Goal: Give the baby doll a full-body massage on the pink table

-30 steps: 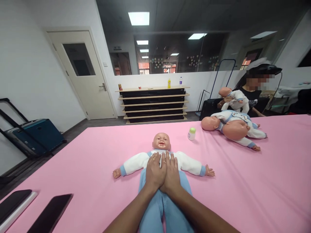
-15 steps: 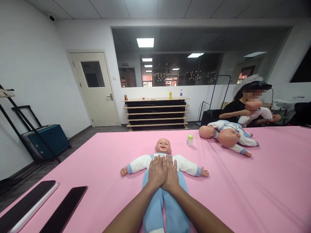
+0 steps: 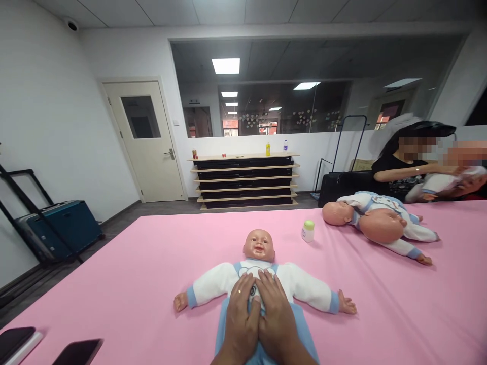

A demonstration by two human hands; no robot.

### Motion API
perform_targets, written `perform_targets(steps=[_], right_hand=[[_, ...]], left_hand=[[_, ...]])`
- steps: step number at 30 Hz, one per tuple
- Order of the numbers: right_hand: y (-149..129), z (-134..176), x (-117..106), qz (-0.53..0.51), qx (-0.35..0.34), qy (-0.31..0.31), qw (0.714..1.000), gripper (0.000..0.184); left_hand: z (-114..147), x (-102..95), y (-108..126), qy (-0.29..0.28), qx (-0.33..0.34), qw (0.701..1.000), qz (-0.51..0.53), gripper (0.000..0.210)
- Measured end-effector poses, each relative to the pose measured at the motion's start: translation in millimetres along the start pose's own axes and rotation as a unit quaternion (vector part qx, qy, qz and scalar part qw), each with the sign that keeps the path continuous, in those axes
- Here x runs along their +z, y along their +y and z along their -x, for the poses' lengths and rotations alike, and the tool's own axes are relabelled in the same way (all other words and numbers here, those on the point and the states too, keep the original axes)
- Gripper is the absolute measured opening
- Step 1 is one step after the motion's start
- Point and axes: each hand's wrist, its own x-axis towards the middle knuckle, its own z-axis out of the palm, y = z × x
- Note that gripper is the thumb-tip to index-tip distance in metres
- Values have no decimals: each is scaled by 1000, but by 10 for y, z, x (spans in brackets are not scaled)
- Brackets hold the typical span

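Drawn back from the collar since the earlier frame, and parted enough to bare more of a printed motif (image 3: 253,290) between them: left hand (image 3: 241,319) and right hand (image 3: 279,317), both laid on the chest of a doll (image 3: 287,279). Shifted farther right, too: a held doll (image 3: 437,182) with a co-worker (image 3: 397,175), well beyond the fingers. Directly beneath the fingers, face up, with long axis pointing straight away from the wrists, head just past the fingertips, arms stretched out to either side; covered about evenly from left and right, so cannot call either hand nearer. Extended and unclenched at the fingers, gripping nothing, with inner edges close together; cannot tell how firmly pressed. Smooth, glossy and round at the head, soft-looking and white at the sleeves with blue cuffs, matte and light blue at the trousers (image 3: 304,334) under the palms. All around the fingers, a pink, faintly creased covering on the bench (image 3: 144,284). Ahead and right of the fingers, a small white jar (image 3: 308,233) with a green lid; farther right, two overlapping dolls (image 3: 382,225) in similar white and blue.
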Motion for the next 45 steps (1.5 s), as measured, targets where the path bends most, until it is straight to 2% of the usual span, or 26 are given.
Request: perform_targets(steps=[3,6,10,12,17,20,24,27,31,33,35,38,41,43,45], right_hand=[[95,26,73,-21,-28,69,997,45],[170,43,104,-41,-47,113,992,41],[259,82,155,-27,-47,96,994,42],[301,92,194,-2,-46,84,995,47],[408,15,192,22,-37,46,998,65],[480,-40,128,5,-76,31,997,71],[563,-25,103,-8,-87,45,995,64],[580,16,115,-23,-89,83,992,58],[529,-14,51,-20,-189,141,972,56],[488,-69,-19,-16,-244,137,960,53],[451,-120,-86,-22,-260,108,959,47],[422,-138,-135,-41,-226,71,971,43],[420,-89,-108,-50,-167,64,983,45],[419,-48,-70,-48,-123,58,990,48],[414,-18,-37,-43,-86,51,994,49]], left_hand=[[13,42,-95,12,12,1000,3,46],[35,71,-202,39,69,997,-16,44],[28,32,-333,22,165,982,-87,47],[2,7,-391,5,188,973,-132,50],[-77,34,-538,-10,193,966,-172,54],[-117,49,-596,-10,182,973,-141,51],[-144,28,-632,-5,172,982,-71,46],[-142,30,-666,4,172,984,-45,45],[-158,19,-728,7,179,982,-64,45],[-176,-8,-750,-2,204,975,-86,47],[-186,-28,-754,-5,231,967,-104,49],[-161,-18,-724,33,251,960,-117,54],[-121,1,-676,70,268,952,-127,59],[-120,-11,-647,49,293,946,-130,59],[-137,-34,-622,3,306,942,-137,58]])
